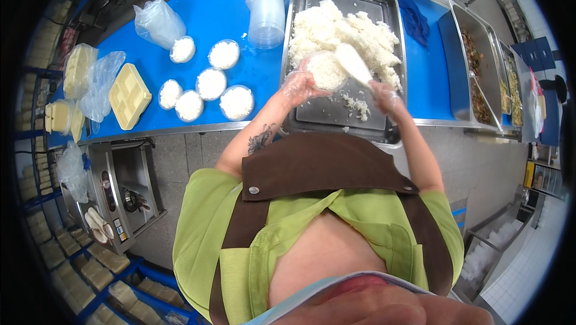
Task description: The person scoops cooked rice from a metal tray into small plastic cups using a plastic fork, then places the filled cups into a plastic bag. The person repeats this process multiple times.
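My left hand, in a clear plastic glove, grips a round clear plastic tub full of white rice over the metal tray. In my gloved right hand is the handle of a white rice paddle, its blade tilted at the tub's right edge. Below and behind them, a large mound of cooked rice fills the far part of the deep metal tray. Loose clumps of rice lie on the tray bottom nearer to me.
Several rice-filled tubs stand left on the blue table. Beyond them are a stack of clear tubs and a plastic bag. A compartment tray lies farther left. At right are a blue cloth and metal food pans.
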